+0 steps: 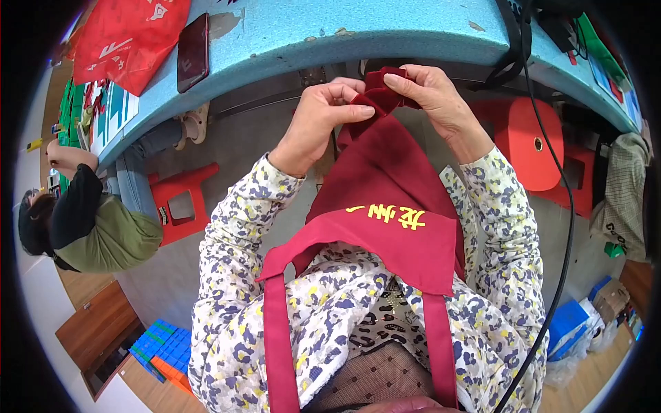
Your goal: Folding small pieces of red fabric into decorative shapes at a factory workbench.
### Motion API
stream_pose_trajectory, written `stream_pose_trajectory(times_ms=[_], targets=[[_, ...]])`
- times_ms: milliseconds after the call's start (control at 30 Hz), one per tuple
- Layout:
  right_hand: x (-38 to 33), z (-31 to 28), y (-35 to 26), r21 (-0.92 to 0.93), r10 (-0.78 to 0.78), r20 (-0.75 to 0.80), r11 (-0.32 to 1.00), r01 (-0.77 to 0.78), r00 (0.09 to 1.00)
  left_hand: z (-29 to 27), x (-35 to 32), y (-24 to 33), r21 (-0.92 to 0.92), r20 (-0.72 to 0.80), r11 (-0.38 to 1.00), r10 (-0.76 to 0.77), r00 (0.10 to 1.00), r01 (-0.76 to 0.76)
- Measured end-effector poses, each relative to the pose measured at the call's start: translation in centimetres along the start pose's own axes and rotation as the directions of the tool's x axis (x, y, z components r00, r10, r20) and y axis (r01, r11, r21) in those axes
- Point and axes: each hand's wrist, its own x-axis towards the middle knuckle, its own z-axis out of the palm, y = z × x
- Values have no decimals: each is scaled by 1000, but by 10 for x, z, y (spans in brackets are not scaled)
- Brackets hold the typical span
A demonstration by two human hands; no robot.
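Two maroon apron straps [277, 337]; left hand [315, 118] and right hand [438, 103], both grips pinching one velvet piece [379, 95]

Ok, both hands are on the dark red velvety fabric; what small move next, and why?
Perhaps smooth the dark red velvety fabric with the left hand while the right hand holds firm: both hands pinch it, and it looks bunched between them.

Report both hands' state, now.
Left hand: closed, pinching the dark red fabric between thumb and fingers.
Right hand: closed, pinching the same dark red fabric.
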Motion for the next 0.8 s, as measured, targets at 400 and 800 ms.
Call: stream_pose_trajectory(times_ms=[400,800], targets=[[-13,-42,-18,-28,-31,-12,999,30,999,47,11,43,616,526,326,507,682,-717],[-27,-58,-26,-29,-89,-54,996,87,995,67,3,21,557,293,608,494,819,-566]])
